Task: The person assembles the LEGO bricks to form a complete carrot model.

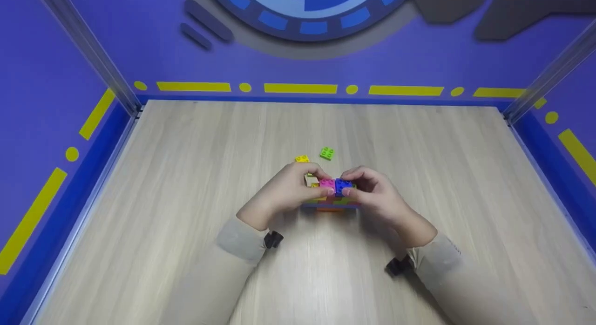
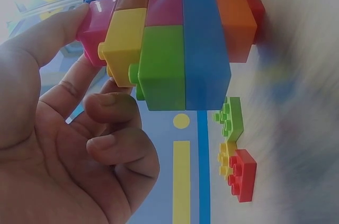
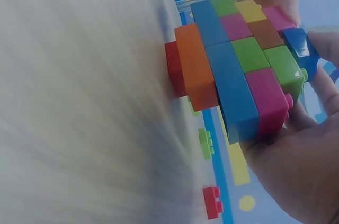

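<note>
A build of stacked toy building blocks (image 3: 233, 81) stands on the table, narrow at its red and orange base and wider above, with blue, green, pink, brown and yellow blocks. My left hand (image 1: 288, 187) pinches the pink block (image 1: 327, 182) on the top layer between thumb and index finger, its other fingers curled behind the build. Right beside it, my right hand (image 1: 382, 197) pinches the blue block (image 1: 343, 186) with thumb and index finger. The pink and blue blocks sit side by side, studs up. In the head view the hands partly hide the build.
Behind the build lie a loose light green block (image 1: 327, 153) and a yellow block (image 1: 302, 159). The left wrist view also has a red block (image 2: 243, 176) next to the yellow one. Purple panels (image 1: 298, 69) border the wooden table (image 1: 186, 176) at the back and sides.
</note>
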Demonstrator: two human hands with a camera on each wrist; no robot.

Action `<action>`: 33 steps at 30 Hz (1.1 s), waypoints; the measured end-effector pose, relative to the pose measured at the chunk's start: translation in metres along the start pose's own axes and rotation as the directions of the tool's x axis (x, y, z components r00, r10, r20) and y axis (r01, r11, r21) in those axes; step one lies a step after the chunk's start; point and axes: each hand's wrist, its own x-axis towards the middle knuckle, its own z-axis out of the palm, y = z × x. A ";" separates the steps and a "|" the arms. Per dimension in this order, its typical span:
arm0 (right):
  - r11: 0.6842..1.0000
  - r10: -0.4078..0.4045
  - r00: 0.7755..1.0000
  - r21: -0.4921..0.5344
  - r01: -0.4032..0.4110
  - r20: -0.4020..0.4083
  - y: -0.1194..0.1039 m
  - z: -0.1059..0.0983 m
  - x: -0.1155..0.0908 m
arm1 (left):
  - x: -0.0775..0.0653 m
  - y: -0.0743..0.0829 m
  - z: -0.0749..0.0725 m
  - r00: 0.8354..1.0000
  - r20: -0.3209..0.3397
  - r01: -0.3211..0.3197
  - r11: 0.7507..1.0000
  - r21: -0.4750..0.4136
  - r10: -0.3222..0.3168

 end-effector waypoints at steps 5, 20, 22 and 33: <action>0.999 -0.003 1.000 -0.043 0.002 -0.008 -0.001 0.001 -0.001 | 0.000 0.000 0.001 1.000 0.004 -0.008 1.000 0.003 0.008; 0.993 0.027 1.000 -0.115 -0.025 0.014 -0.007 -0.002 -0.003 | -0.002 0.003 0.000 1.000 0.008 -0.020 1.000 -0.025 0.020; 0.994 0.024 1.000 -0.110 -0.023 0.010 -0.006 -0.001 -0.004 | -0.002 0.003 0.000 1.000 0.008 -0.027 0.999 -0.023 0.027; 0.998 0.027 0.999 -0.063 -0.029 -0.030 0.001 0.007 -0.009 | -0.003 0.003 -0.001 0.998 0.008 -0.063 0.997 0.049 0.063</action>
